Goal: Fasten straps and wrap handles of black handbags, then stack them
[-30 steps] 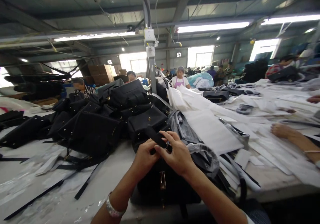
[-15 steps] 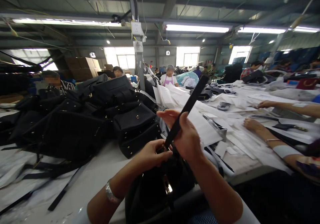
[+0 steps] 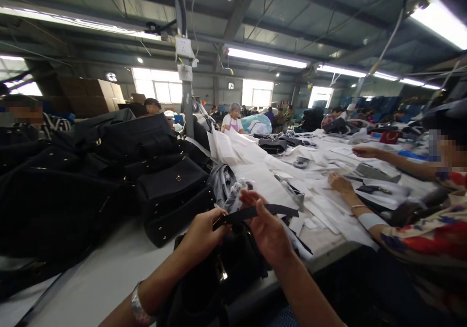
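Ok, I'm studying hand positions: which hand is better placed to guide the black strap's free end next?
Probably the right hand: it is open at the black strap, thumb and fingers spread, nearer the free end. The left hand pinches the strap farther from that end.

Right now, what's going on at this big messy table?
The person's left hand pinches a black strap above a black bag with a shiny gold clasp. The right hand is open, with the strap passing between its thumb and fingers. More black bags are piled to the left, and white sheets cover much of the table. At the right, a co-worker's hand is over the sheets.
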A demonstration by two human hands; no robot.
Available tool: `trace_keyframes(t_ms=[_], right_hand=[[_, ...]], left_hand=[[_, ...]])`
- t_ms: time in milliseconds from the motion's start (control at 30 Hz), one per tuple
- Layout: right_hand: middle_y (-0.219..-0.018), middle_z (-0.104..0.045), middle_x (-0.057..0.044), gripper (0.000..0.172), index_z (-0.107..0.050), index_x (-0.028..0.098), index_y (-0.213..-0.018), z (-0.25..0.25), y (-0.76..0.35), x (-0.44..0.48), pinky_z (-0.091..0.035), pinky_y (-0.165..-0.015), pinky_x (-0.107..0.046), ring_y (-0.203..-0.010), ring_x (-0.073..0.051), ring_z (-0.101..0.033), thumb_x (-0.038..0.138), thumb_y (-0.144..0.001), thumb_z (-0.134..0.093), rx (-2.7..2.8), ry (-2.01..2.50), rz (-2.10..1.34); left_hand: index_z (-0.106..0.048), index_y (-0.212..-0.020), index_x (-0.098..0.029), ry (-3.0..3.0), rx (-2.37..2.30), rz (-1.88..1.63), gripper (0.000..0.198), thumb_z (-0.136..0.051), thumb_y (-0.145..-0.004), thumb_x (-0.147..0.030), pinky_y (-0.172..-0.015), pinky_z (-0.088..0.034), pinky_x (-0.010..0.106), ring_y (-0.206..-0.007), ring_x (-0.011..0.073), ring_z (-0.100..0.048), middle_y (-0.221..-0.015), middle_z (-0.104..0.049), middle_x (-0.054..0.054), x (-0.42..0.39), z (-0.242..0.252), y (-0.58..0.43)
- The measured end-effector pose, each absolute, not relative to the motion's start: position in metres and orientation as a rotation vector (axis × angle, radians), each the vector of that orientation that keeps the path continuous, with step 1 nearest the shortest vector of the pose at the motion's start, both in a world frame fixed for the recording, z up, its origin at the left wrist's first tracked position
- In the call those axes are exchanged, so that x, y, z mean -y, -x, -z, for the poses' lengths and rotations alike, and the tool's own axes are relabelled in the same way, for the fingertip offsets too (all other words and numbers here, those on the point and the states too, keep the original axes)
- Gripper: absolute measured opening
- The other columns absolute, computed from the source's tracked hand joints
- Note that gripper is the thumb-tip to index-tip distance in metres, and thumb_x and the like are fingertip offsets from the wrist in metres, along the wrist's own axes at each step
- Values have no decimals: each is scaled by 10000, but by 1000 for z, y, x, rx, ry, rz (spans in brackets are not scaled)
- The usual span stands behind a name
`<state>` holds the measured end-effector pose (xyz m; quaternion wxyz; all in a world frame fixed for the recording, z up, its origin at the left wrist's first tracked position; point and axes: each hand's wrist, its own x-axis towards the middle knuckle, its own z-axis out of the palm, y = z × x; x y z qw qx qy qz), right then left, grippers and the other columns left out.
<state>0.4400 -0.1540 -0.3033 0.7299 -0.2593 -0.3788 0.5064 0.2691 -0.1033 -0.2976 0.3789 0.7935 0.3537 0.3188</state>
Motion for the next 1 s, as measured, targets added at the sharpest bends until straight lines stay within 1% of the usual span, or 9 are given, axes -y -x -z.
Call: trace_keyframes(t_ms=[100, 200, 300, 367, 467, 567, 633, 733, 1000], right_hand=[[-1219, -698, -73, 355, -699, 232, -1145, 306, -430, 159, -509, -995, -404, -1154, -266, -637, 402, -835, -729, 1066, 774, -1070], [-1101, -742, -61, 268, -752, 205, -1032, 306, -427, 159, -512, -968, -359, -1078, -253, -669, 381, -832, -725, 1252, 933, -880], [-780, -756, -51, 311, -785, 171, -800, 307, -429, 158, -549, -773, -319, -790, -227, -709, 447, -873, -660, 1332, 1162, -690], [-687, -733, -51, 388, -783, 155, -745, 310, -431, 156, -544, -692, -306, -692, -212, -694, 490, -879, -640, 1285, 1195, -724], [-810, -758, -79, 385, -789, 132, -918, 314, -434, 152, -570, -742, -331, -742, -213, -710, 493, -864, -666, 1106, 984, -1004], [-861, -760, -103, 407, -774, 108, -1000, 319, -433, 148, -577, -771, -336, -749, -200, -712, 477, -844, -702, 973, 872, -1160], [-853, -762, -100, 391, -781, 112, -984, 320, -432, 147, -564, -785, -314, -760, -191, -710, 470, -846, -706, 963, 881, -1160], [-812, -764, -81, 364, -792, 133, -931, 321, -430, 149, -546, -795, -305, -775, -195, -711, 476, -856, -692, 1006, 932, -1124], [-787, -774, -67, 383, -794, 178, -793, 317, -430, 154, -524, -821, -359, -825, -248, -722, 524, -869, -648, 1221, 1178, -851]], left_hand=[[-688, -948, -169, -2049, -911, -786, 195, -605, -875, -330, -552, -462, 259, -578, 174, -631, -755, -683, 7, 102, 297, -269], [-686, -1072, -169, -2056, -905, -776, 278, -594, -887, -354, -569, -487, 272, -599, 179, -641, -852, -708, 27, 101, 296, -269], [-677, -1141, -162, -2046, -895, -748, 325, -605, -887, -353, -582, -498, 279, -626, 183, -639, -879, -717, 37, 100, 295, -267], [-667, -1169, -162, -1999, -828, -704, 357, -627, -885, -376, -616, -515, 283, -730, 207, -657, -957, -719, 59, 98, 295, -263], [-575, -1323, -195, -1881, -689, -618, 469, -627, -906, -403, -718, -527, 298, -841, 208, -656, -1061, -704, 78, 96, 293, -254], [-441, -1441, -204, -1766, -641, -560, 555, -575, -947, -417, -724, -510, 292, -800, 184, -647, -912, -705, 60, 95, 294, -246], [-420, -1447, -203, -1721, -652, -572, 556, -554, -958, -432, -687, -503, 280, -772, 177, -647, -856, -694, 50, 94, 295, -244], [-429, -1431, -223, -1706, -667, -603, 532, -552, -958, -431, -640, -501, 263, -729, 164, -657, -902, -697, 50, 94, 298, -247], [-397, -1451, -222, -1774, -654, -636, 554, -554, -952, -405, -582, -494, 230, -703, 163, -685, -899, -707, 44, 95, 297, -253]])
